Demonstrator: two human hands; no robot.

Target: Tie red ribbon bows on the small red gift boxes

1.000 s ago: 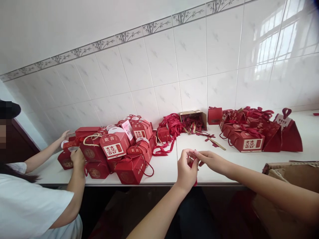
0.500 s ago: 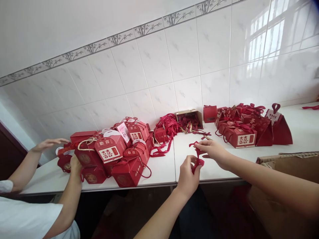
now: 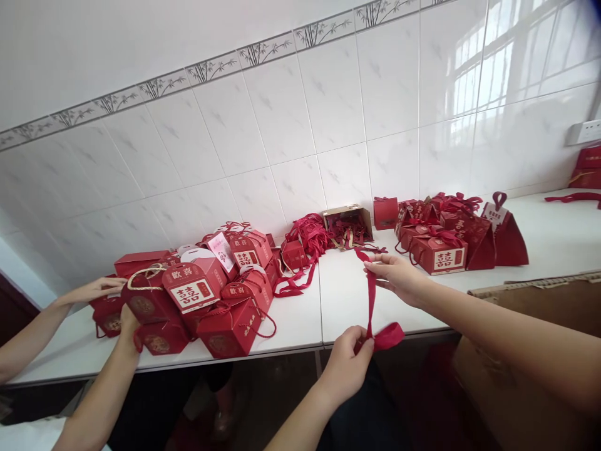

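Observation:
A red ribbon (image 3: 371, 300) runs between my two hands over the front edge of the table. My left hand (image 3: 348, 357), low and near the edge, pinches it where a wide loop sticks out to the right. Higher up, my right hand (image 3: 399, 275) grips the ribbon near its upper end, with a short tail showing above the fingers. The stretch between the hands is nearly straight and upright. Behind my right hand lie more loose ribbons (image 3: 313, 235) in a red heap, beside an open cardboard box (image 3: 350, 216) of ribbon pieces.
Red gift boxes (image 3: 195, 291) are piled at the left, where a co-worker's hands (image 3: 101, 289) touch them. More red boxes (image 3: 448, 258) stand at the right on the white table (image 3: 300, 322). A large brown carton (image 3: 530, 332) is below right, by the table edge.
My hands have moved apart, left down and right slightly up, drawing the ribbon out longer. The loop at my left hand now shows larger. The camera view has turned slightly right.

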